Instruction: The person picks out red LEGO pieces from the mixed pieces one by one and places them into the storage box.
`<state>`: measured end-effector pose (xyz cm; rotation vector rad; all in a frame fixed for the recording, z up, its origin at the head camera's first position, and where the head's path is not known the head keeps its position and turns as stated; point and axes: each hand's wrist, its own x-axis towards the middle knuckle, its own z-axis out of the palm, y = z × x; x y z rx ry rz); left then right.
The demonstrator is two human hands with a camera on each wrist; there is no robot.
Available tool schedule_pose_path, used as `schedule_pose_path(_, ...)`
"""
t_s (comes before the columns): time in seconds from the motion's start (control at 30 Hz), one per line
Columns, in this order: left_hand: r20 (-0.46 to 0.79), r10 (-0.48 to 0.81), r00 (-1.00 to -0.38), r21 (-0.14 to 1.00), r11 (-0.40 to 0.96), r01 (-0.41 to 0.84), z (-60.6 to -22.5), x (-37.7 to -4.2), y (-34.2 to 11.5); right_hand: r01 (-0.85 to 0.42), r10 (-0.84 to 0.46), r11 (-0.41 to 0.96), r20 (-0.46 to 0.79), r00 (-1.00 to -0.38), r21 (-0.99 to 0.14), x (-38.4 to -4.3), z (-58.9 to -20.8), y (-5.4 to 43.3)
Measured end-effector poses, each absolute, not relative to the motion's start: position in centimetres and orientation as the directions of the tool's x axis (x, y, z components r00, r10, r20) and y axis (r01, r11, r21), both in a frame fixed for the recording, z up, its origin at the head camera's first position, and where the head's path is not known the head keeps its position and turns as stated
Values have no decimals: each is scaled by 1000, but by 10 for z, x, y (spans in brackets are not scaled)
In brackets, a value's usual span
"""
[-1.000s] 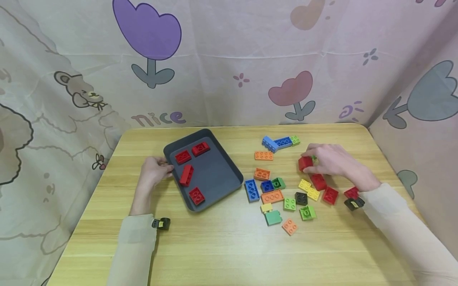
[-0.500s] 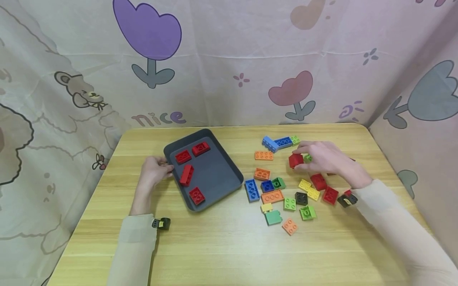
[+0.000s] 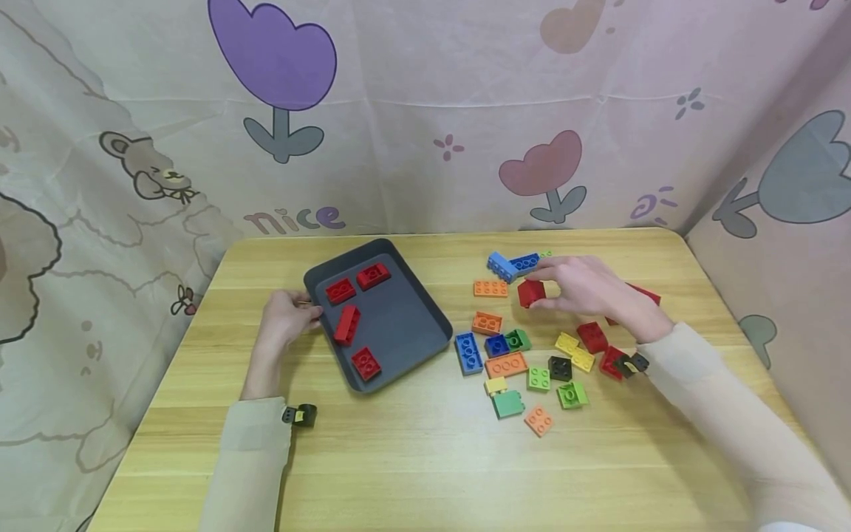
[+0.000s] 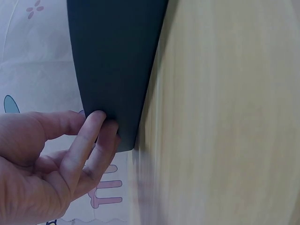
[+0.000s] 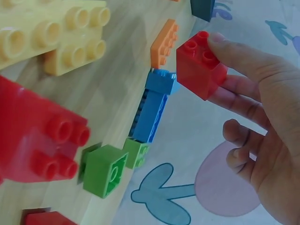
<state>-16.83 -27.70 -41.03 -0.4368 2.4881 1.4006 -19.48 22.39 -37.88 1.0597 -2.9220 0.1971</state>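
Note:
A red toy brick [image 3: 531, 293] with studs is pinched between the thumb and fingers of my right hand [image 3: 585, 287]. In the right wrist view that red brick [image 5: 199, 68] is tilted, its studs facing up, and the other fingers curl loosely below. The dark grey tray [image 3: 405, 321] lies at an angle on the left of the table, with several red bricks in it, one of them a long red brick [image 3: 346, 325]. My left hand [image 3: 286, 319] grips the tray's left edge. Up close, the left wrist view has its fingertips pressed against the tray's outer wall [image 4: 112, 61].
Loose bricks lie right of the tray: an orange brick [image 3: 490, 289], joined blue bricks [image 3: 501, 267], a black brick [image 3: 560, 369], yellow bricks [image 3: 575, 352] and others. More red bricks [image 3: 592, 338] lie near the right forearm. A patterned cloth [image 3: 412, 111] hangs behind the table.
My right hand has moved left with the red brick, away from the red bricks on the right and towards the tray. The left hand and tray have stayed in place.

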Motion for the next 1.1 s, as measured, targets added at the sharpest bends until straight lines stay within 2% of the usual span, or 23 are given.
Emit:
schedule_pose_path(0.27, -359, -134, -923, 781, 499, -376, -409, -168, -278, -694, -684, 715, 124, -719, -82, -200, -374, 208)
schedule_pose_path(1.1, -372, -143, -917, 780, 488, -392, -408, -168, -276, -791, -778, 606, 146, -611, -83, -214, -368, 148)
